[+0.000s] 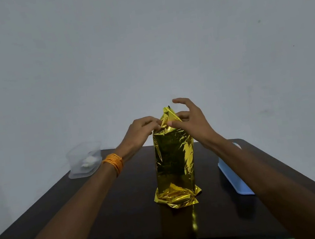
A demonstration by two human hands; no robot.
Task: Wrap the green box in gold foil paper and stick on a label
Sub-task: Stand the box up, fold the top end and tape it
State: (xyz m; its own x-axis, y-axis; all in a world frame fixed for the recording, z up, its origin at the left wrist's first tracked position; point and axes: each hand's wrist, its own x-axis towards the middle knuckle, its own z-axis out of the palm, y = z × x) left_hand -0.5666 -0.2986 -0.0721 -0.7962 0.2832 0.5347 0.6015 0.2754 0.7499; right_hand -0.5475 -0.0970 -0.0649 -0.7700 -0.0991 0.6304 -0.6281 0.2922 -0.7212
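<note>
1. The box stands upright in the middle of the dark worktop [104, 209], fully covered in gold foil paper [173, 158]; no green shows through.
2. The left hand [141, 129] has its grip closed on the foil at the top left corner, fingertips pinching a fold.
3. The right hand [188, 118] presses its thumb and lower fingers on the foil peak just beside the left grip, while the index finger lifts free above it; whether it truly pinches the foil cannot be told.
4. Directly below both grips the foil flares out crumpled against the worktop.
5. An orange thread band [114, 163] circles the left wrist.
6. Left of the grips sits a clear plastic container [84, 159] holding something white; right of them lies a light blue tray [233, 177], partly hidden by the right forearm.
</note>
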